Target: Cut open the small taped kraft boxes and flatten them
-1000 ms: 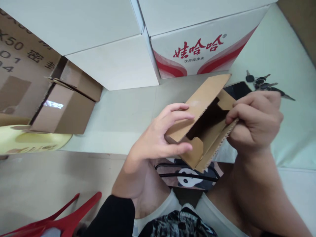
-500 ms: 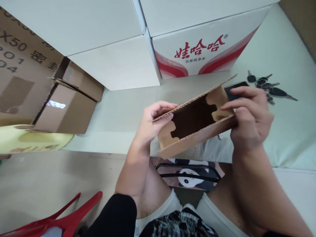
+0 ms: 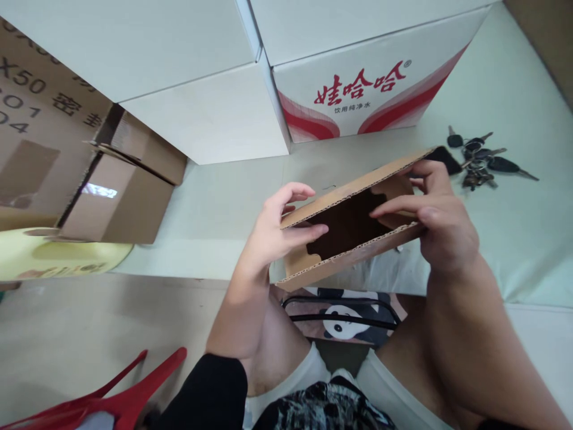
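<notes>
A small brown cardboard box (image 3: 358,251) is held between my two hands, its open end facing me and its inside dark. My left hand (image 3: 286,224) grips the left end of the upper panel, thumb inside the opening and fingers behind. My right hand (image 3: 441,218) is at the right end, one finger reaching into the opening near the side flap and the thumb close to the lower edge. Partly behind the box and my right hand lies a flat black object (image 3: 447,158); its kind is unclear.
Several keys (image 3: 487,158) lie on the pale green surface (image 3: 228,203) at right. White cartons (image 3: 353,95), one with red lettering, are stacked behind. Brown boxes (image 3: 134,191) and a yellow item (image 3: 67,254) stand left. A red plastic piece of furniture (image 3: 134,382) is lower left.
The box has tilted and its opening looks wider. My left thumb has moved further inside, and my right hand has shifted left with a finger deeper in the opening.
</notes>
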`<state>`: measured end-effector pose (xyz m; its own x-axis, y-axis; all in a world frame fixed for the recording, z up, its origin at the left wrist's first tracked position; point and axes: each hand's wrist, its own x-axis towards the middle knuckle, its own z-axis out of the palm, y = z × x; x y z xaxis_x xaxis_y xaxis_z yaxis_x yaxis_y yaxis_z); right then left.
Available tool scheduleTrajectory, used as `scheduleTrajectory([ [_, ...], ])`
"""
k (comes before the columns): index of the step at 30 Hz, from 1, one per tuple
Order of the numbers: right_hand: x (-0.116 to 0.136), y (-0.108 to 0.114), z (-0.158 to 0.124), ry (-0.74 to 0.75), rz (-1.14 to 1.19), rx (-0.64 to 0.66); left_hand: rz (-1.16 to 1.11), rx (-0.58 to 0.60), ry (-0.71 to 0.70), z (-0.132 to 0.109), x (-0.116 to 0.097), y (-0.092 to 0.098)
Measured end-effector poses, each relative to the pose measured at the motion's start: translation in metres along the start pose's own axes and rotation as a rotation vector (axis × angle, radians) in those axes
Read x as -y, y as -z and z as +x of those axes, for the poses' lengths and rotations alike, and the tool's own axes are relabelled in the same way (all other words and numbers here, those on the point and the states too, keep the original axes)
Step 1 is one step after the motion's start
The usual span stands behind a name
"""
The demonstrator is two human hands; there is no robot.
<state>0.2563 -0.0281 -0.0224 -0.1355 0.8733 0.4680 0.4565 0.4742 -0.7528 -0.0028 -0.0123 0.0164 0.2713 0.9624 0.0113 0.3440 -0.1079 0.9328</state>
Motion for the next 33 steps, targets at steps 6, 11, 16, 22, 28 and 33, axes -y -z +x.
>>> scheduleTrajectory([
  [6,-0.010,-0.001,0.001,0.109,-0.083,-0.038,0.060,0.031,-0.042,-0.003,-0.002,-0.003],
  [11,-0.003,0.003,0.001,0.058,-0.168,0.025,0.183,0.032,-0.089,-0.005,-0.002,-0.002],
  [16,0.000,0.000,0.000,0.007,-0.087,0.013,0.171,0.058,-0.118,-0.004,-0.001,-0.002],
  [22,-0.002,-0.007,0.000,-0.037,0.057,-0.062,0.096,0.060,-0.092,-0.003,0.001,-0.001],
  [28,-0.003,-0.011,-0.002,-0.022,0.156,-0.085,0.035,-0.022,-0.216,0.001,0.016,0.002],
  [33,0.006,-0.011,0.001,-0.113,0.358,-0.101,-0.047,-0.040,-0.343,0.008,0.035,0.006],
])
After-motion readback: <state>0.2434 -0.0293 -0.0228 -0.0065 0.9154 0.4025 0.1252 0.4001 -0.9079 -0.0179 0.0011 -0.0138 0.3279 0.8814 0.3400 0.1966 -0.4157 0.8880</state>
